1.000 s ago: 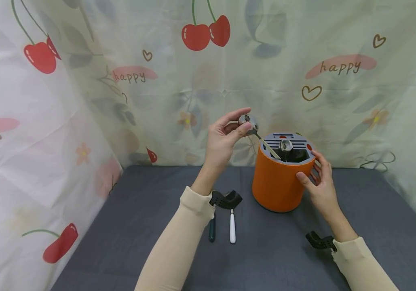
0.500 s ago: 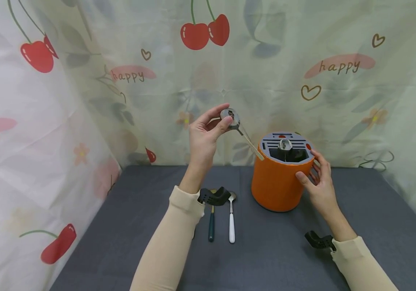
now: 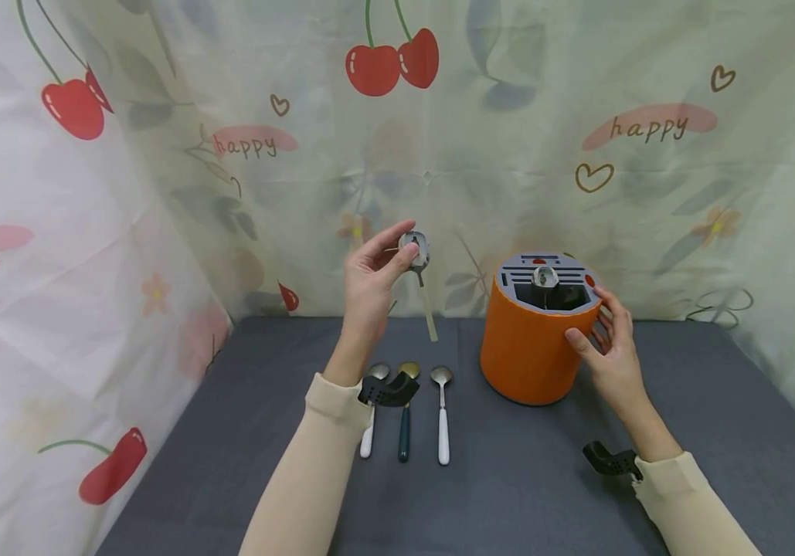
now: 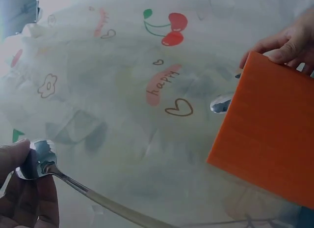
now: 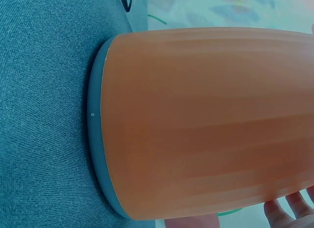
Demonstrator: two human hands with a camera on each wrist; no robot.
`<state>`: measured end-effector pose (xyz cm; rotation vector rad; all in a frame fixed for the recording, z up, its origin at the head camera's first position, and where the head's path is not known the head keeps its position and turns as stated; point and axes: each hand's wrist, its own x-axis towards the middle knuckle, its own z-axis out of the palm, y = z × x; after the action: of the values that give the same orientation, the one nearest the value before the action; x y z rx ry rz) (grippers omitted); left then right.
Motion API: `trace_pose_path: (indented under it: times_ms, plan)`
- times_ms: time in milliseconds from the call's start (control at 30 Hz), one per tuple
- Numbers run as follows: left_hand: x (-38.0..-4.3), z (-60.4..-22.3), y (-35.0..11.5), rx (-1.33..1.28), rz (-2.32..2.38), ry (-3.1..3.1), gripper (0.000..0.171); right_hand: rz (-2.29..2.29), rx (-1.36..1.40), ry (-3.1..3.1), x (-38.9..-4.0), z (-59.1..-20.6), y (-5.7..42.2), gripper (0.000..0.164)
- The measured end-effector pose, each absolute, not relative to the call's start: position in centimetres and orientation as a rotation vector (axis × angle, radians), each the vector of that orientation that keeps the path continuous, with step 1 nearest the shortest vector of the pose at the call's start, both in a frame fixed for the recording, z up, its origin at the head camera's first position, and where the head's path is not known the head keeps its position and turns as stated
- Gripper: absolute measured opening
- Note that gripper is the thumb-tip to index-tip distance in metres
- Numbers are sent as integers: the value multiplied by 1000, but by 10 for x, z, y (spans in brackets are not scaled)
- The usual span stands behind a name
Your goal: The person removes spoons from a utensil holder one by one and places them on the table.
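Observation:
My left hand pinches a spoon by its metal bowl, thumb on the inner face. Its pale handle hangs downward above the table; in the left wrist view the spoon slants off to the lower right. The right hand holds the right side of an orange round holder near its rim. From the slotted grey top of this holder another spoon's bowl sticks up. In the right wrist view the orange wall fills most of the picture, with fingertips against it.
On the dark grey table, left of the holder, lie a white-handled spoon, a dark-green-handled spoon with a gold bowl, and another white-handled spoon partly behind the left wrist camera. A printed curtain hangs behind.
The left hand has lifted the spoon out of the holder's top and carried it left, its handle swinging to point down. The right hand stays on the holder.

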<state>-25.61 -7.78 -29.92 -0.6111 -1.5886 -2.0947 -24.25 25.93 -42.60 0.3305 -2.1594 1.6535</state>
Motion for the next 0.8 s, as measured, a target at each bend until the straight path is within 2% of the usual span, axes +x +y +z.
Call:
trace_pose_path:
  times_ms: [800]
  plan:
    - [-242,-347,-138,-356,-2179,-1625,32,1647,341,-2158,-243,-426,260,76]
